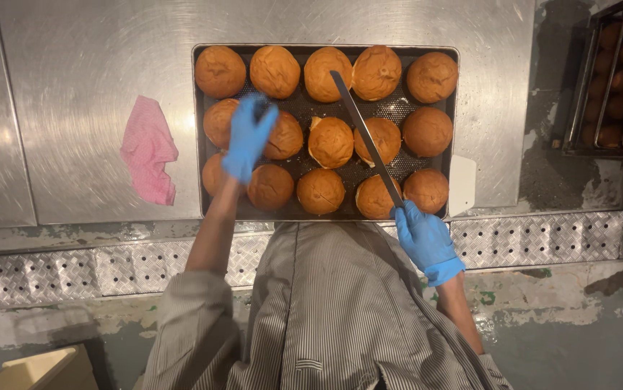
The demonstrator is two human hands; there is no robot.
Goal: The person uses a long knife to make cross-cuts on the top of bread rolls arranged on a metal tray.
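A long bread knife [366, 137] lies slanted across the right half of a dark baking tray [447, 52], its long axis running from the near right, where the right hand [425, 242] has its blue-gloved fingers [407, 217] closed round the handle, to the far left, tip over the far row. The round golden-brown buns [330, 141] fill the tray in rows, some showing a pale cut seam. The left hand [246, 137] rests spread on a bun [282, 137] in the middle row, left of the blade, gripping nothing. The tray sits on a steel bench [88, 87]; a pink cloth [148, 150] lies to its left and a rack of buns [618, 79] far right.
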